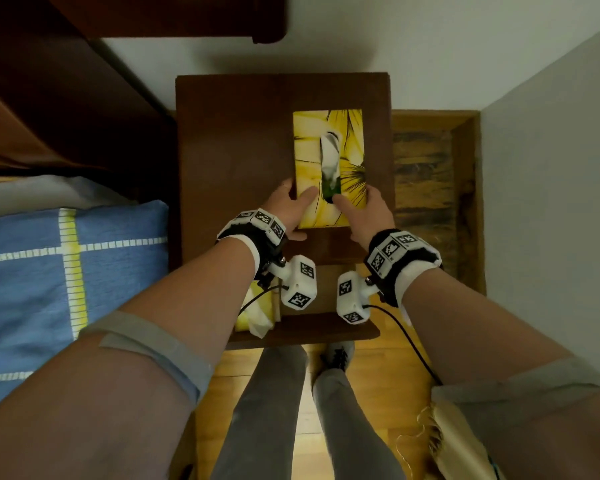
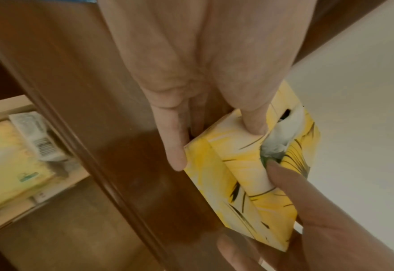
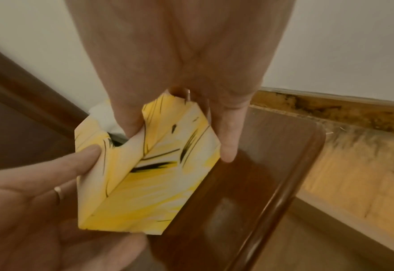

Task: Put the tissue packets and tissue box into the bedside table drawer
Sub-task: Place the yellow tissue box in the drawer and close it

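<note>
A yellow tissue box (image 1: 329,133) with white tissue poking from its slot lies lengthwise on the brown bedside table top (image 1: 229,140). Both hands grip its near end. My left hand (image 1: 300,195) has its thumb on top and its fingers down the left side. My right hand (image 1: 355,202) mirrors it on the right side. The left wrist view shows the box (image 2: 244,183) pinched by the left hand (image 2: 214,139). The right wrist view shows the box (image 3: 145,183) held by the right hand (image 3: 180,139). The drawer (image 1: 326,332) stands open below, with yellow tissue packets (image 1: 257,310) at its left. I cannot tell whether the box rests on the top or is just off it.
A bed with a blue checked cover (image 1: 49,271) lies close on the left, with a dark wooden headboard (image 1: 66,81) behind it. A white wall (image 1: 551,168) stands on the right, with a strip of wooden floor (image 1: 426,188) beside the table. The person's legs (image 1: 274,410) stand before the open drawer.
</note>
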`<state>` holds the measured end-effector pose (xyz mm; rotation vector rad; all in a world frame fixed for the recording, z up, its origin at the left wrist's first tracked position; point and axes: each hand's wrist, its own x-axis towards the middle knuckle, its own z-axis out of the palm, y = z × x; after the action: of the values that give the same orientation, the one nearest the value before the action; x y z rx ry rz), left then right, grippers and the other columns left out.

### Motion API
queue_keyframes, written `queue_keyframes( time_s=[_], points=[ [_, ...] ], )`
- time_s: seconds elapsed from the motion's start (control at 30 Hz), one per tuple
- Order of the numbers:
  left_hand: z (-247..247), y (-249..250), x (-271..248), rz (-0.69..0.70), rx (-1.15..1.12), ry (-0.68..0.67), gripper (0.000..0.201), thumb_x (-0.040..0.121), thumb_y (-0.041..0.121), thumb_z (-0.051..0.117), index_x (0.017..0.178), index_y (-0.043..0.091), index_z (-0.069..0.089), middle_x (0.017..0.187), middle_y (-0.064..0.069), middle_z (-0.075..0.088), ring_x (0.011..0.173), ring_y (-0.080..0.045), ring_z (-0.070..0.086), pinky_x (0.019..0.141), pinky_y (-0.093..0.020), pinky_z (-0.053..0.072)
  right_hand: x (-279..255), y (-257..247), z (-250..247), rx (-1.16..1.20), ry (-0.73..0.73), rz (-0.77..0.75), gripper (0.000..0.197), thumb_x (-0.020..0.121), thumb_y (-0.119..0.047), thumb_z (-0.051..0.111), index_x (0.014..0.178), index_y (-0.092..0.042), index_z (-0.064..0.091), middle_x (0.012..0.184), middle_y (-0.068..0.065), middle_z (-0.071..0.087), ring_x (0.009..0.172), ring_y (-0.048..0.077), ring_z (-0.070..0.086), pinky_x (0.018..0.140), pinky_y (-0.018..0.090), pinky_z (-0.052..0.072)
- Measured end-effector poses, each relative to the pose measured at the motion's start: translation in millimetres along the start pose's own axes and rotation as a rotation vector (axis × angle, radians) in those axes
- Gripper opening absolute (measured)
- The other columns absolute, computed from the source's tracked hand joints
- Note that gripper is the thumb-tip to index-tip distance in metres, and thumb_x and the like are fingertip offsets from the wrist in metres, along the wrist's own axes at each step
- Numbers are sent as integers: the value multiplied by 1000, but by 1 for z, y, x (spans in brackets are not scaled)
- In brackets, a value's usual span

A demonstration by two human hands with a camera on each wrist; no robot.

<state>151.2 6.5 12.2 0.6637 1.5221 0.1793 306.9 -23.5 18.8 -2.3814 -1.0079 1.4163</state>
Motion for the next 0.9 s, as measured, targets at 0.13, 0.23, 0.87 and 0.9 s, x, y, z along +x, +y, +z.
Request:
queue_keyframes(
  time_s=[0.13, 0.23, 0.87, 0.9],
  points=[
    [5, -21, -9, -21, -29, -44, 59, 93, 51, 59, 143, 23, 43, 139, -9, 57, 116, -32, 63, 67, -37, 61, -8, 3, 3, -132, 26, 32, 79, 88, -49, 59, 148, -12, 25, 122, 13, 57, 95, 33, 57, 84, 42, 52],
    [11, -44, -23, -54, -78, -31, 67, 91, 57, 58, 145, 21, 39, 137, -10, 58, 114, -33, 64, 79, -43, 60, -23, 17, 4, -180, -8, 11, 82, 85, -49, 61, 149, -13, 25, 112, 10, 55, 91, 30, 55, 80, 39, 50],
    [64, -226, -142, -316, -2, -68, 109, 61, 94, 39, 138, 18, 54, 126, -14, 68, 112, -36, 65, 93, -53, 56, -157, 190, 42, 80, -404, 324, 83, 49, -67, 63, 107, -7, 57, 107, 9, 64, 92, 30, 63, 79, 43, 55],
    [63, -227, -143, -316, -6, -79, 98, 70, 89, 40, 135, 17, 56, 121, -13, 70, 107, -35, 67, 93, -51, 57, -157, 192, 44, 88, -406, 349, 85, 50, -67, 64, 111, -7, 59, 110, 13, 67, 94, 34, 66, 80, 46, 57]
  ],
)
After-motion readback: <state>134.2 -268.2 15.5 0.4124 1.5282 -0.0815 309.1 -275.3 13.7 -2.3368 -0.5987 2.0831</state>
